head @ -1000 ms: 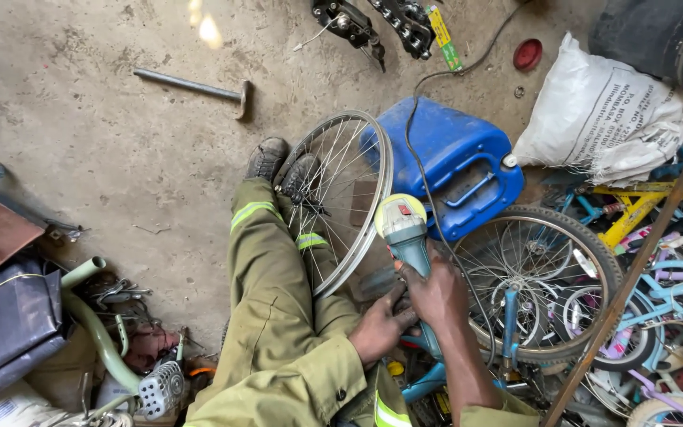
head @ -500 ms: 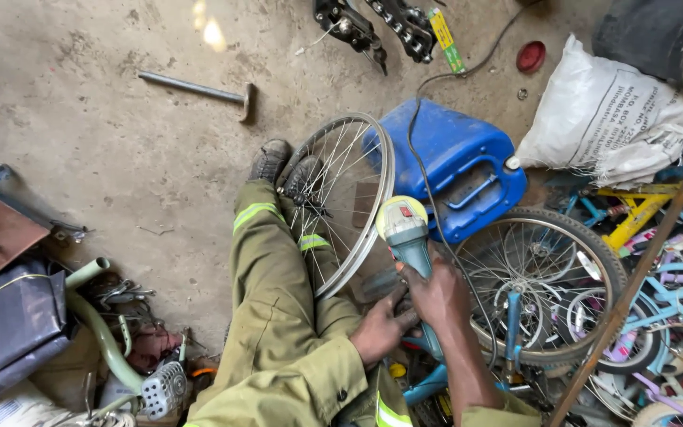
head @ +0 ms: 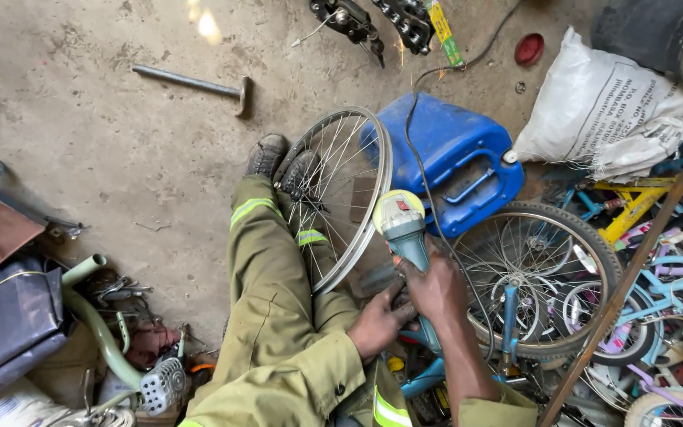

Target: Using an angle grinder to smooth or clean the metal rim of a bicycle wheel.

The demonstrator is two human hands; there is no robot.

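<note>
Right hand (head: 439, 286) gripping angle grinder (head: 405, 229) | left hand (head: 379, 320) steadying | wheel rim (head: 341, 194) beside

Shiny metal wheel rim (head: 381, 170), glossy plastic jerrycan (head: 456, 150)

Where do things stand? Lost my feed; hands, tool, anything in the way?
Both hands, right hand and left hand, gripping angle grinder. Bare wheel rim alongside, against legs. Blue jerrycan close behind; power cord draped over it.

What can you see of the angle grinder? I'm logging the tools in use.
The angle grinder has a teal body and a pale rounded rear cap with a small red mark. It lies tilted, its cap pointing away from the person. The right hand grips its body; the left hand sits beside it. A black cord trails across the blue jerrycan.
</note>
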